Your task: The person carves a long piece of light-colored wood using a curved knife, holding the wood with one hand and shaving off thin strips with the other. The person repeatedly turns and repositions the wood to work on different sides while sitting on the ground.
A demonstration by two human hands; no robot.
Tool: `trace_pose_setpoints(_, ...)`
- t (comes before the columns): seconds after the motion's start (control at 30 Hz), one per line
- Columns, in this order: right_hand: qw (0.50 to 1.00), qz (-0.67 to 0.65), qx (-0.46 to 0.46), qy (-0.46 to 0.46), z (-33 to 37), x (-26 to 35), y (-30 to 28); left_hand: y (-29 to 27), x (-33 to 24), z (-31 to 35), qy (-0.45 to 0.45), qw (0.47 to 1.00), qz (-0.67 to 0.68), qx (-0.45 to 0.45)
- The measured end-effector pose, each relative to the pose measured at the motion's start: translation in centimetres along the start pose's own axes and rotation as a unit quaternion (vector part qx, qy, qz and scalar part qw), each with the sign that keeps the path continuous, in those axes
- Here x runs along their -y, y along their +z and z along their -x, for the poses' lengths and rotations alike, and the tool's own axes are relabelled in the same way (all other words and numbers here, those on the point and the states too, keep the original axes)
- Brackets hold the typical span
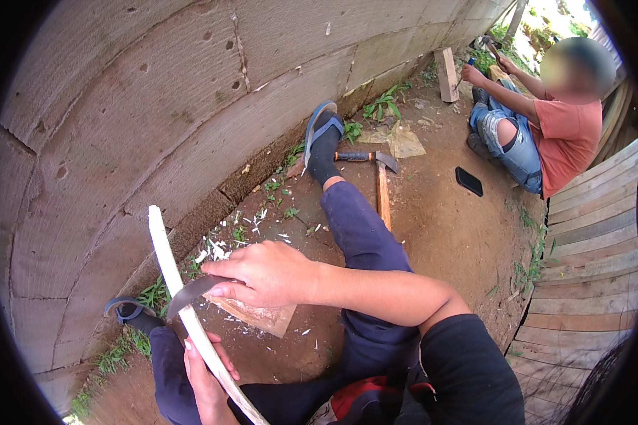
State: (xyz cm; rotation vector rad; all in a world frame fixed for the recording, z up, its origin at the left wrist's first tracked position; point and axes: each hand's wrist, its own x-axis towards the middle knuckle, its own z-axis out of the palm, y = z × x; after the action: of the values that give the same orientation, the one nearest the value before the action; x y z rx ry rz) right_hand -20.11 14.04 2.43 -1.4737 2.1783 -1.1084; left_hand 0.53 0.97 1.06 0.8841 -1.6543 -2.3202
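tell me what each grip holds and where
Left grip: pale wooden strip, by its lower part. Right grip: dark curved blade, by its right end.

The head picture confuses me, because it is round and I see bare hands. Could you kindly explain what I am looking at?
There is no machine arm here: these are a person's own hands. The picture comes from a wide fisheye camera worn on the head, looking down, so straight edges bend.

The left hand holds a long pale strip of wood. The right hand holds a curved dark blade, which lies across that strip.

On the dirt ground are pale shavings, a wooden-handled tool and a dark phone-like object. At the upper right sits another person in an orange-red shirt.
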Motion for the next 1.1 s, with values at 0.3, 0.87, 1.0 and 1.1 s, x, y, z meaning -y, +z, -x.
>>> trace_pose_setpoints(0.3, 0.999, -0.003, 0.040, 0.020, 0.3, 0.1, 0.5, 0.2, -0.1, 0.0, 0.003, 1.000, -0.004, 0.005)
trace_pose_setpoints(0.87, 0.998, 0.002, 0.060, 0.035, 0.4, 0.0, 0.8, 0.1, -0.1, 0.0, -0.015, 1.000, 0.002, 0.009)
trace_pose_setpoints(1.0, 0.998, 0.003, 0.053, 0.033, 0.4, 0.0, 0.8, 0.1, -0.1, 0.0, -0.017, 1.000, 0.002, 0.009)
trace_pose_setpoints(1.1, 0.998, 0.006, 0.059, 0.029, 0.7, 0.8, 0.9, 0.1, -0.1, 0.0, -0.016, 1.000, 0.003, 0.007)
